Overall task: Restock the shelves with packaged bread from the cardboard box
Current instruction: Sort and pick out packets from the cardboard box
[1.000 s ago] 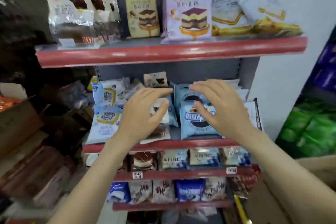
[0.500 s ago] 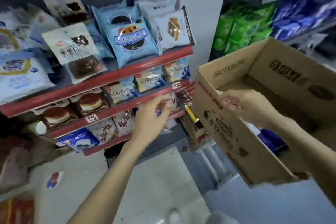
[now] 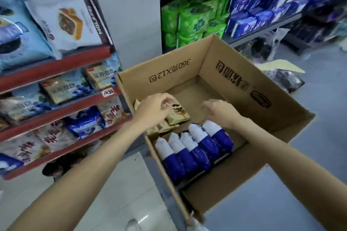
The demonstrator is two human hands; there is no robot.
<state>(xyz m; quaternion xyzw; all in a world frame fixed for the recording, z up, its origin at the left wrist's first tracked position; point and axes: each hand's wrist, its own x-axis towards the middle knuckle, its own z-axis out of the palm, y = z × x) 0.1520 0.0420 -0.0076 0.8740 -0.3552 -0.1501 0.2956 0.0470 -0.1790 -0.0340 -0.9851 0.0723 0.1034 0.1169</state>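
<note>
Shelves (image 3: 56,116), left of frame: stocked with bread packs.

Left hand (image 3: 154,110), centre: inside the box (image 3: 262,110), fingers curled over a beige pack (image 3: 177,113); whether it gripped the pack could not be told.

Beige pack: directly under the left hand, long axis running toward lower right; nearest that hand.

Right hand (image 3: 219,111), right of centre: fingers loosely curled, holding nothing, just above the blue packs (image 3: 193,148).

Blue packs: a row at lower centre, on edge, white ends toward the hands.
</note>
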